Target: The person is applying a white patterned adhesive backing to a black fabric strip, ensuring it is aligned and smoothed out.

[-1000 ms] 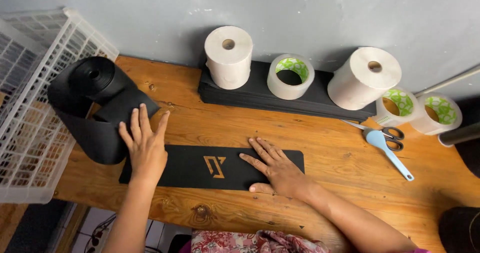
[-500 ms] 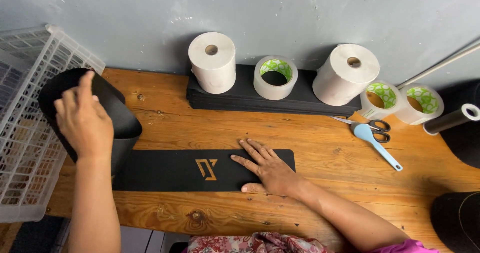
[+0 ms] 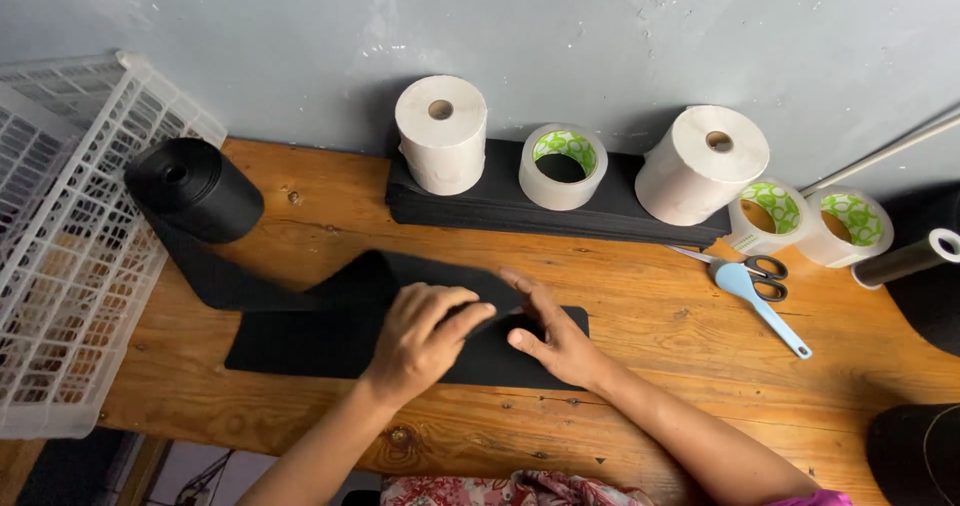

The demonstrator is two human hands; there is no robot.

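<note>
A flat black strip (image 3: 290, 344) lies along the front of the wooden table (image 3: 660, 316). A band of black material runs from a black roll (image 3: 195, 188) at the back left and is laid over the strip. My left hand (image 3: 425, 338) is curled on the end of that band (image 3: 400, 278), near the strip's middle. Just right of it, my right hand (image 3: 555, 344) rests on the strip with fingers spread, touching the left hand's fingertips.
A white wire basket (image 3: 70, 256) stands at the left edge. At the back, a black stack (image 3: 500, 204) bears two white paper rolls (image 3: 441, 131) and a tape roll (image 3: 563, 164). More tape rolls (image 3: 770, 216) and blue-handled scissors (image 3: 755, 291) lie to the right.
My left hand left the strip, reached the black roll, and came back pulling its band over the strip. The strip's pale mark is now covered. The right hand stayed put.
</note>
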